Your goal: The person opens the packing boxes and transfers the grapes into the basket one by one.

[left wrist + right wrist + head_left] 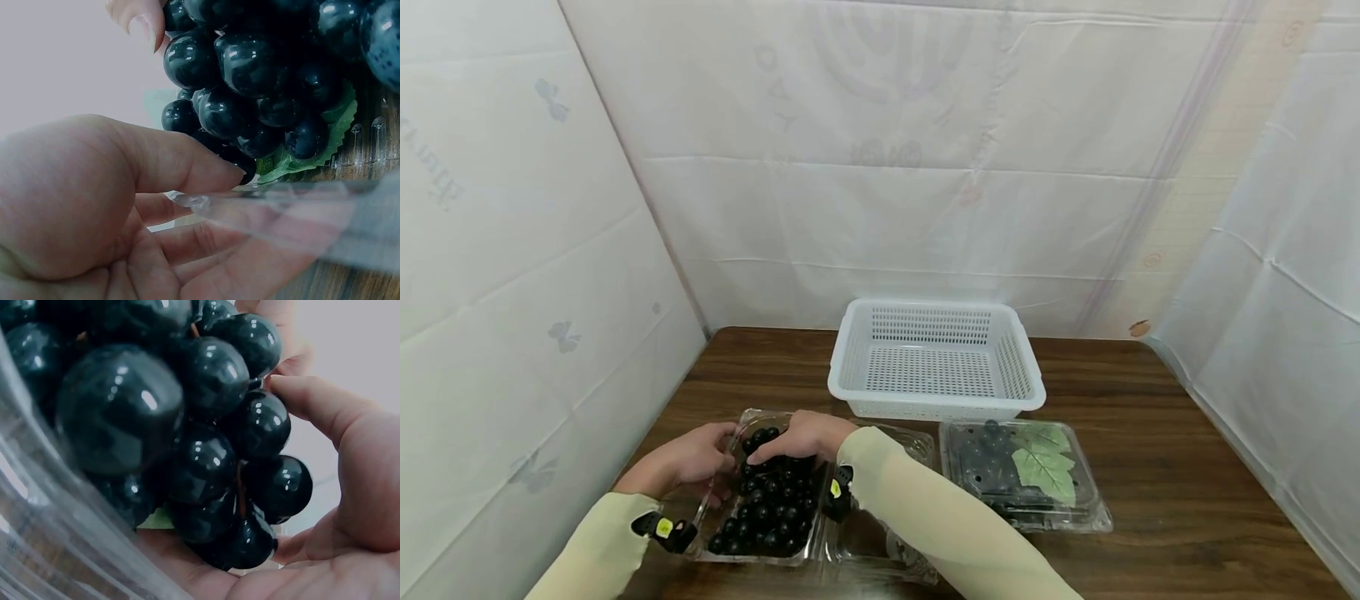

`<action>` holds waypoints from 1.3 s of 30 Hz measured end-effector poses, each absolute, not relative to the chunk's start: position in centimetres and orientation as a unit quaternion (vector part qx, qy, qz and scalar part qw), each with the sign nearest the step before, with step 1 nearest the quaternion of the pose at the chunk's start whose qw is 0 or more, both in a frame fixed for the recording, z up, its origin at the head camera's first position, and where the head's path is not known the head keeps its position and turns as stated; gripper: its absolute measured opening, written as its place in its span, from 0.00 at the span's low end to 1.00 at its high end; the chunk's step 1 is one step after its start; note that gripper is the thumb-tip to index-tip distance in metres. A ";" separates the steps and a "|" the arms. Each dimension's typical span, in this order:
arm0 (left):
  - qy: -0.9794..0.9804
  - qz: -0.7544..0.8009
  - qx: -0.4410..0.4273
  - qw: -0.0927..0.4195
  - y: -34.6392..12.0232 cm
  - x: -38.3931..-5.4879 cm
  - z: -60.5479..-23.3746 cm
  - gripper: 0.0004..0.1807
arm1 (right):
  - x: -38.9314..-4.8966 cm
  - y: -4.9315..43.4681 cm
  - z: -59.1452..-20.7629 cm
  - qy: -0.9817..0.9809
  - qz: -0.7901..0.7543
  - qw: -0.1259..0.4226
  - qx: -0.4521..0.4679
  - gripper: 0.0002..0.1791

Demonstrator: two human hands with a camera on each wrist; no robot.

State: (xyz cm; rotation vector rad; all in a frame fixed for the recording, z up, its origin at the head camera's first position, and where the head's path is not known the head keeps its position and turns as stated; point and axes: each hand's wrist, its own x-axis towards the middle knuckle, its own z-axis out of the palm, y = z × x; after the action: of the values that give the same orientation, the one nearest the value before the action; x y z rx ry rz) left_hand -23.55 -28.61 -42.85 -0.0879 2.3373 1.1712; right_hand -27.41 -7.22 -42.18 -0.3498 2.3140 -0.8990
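A bunch of dark, glossy grapes (767, 508) lies in a clear plastic box (760, 560) at the front left of the table. From above, my right hand (808, 437) grips the far end of the bunch; the right wrist view shows its thumb and fingers around the grapes (206, 456). My left hand (696, 458) is at the box's left side. In the left wrist view, the thin clear plastic edge (237, 195) runs between the left thumb and fingers, and the thumb tip touches the lowest grapes (219, 112). A green leaf (319, 140) shows under the bunch.
The box's clear lid (861, 542) lies folded out to the right, partly under the right forearm. Beside it is a closed clear box (1037, 523) with dark grapes and green leaves. A white slotted basket (936, 410) stands behind. White sheeting (880, 208) surrounds the wooden table (1165, 500).
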 end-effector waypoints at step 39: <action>0.868 0.420 -0.029 0.263 -28.5 -24.3 -43.0 0.37 | -26.8 -7.7 -43.7 0.698 -0.592 0.399 -0.058 0.55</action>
State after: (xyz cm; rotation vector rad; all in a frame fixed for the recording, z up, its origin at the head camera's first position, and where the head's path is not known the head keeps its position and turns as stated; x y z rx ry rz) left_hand -24.25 -28.48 -43.03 -0.0783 2.3470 1.1368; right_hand -26.84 -7.74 -43.68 -0.1476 1.7664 -1.4972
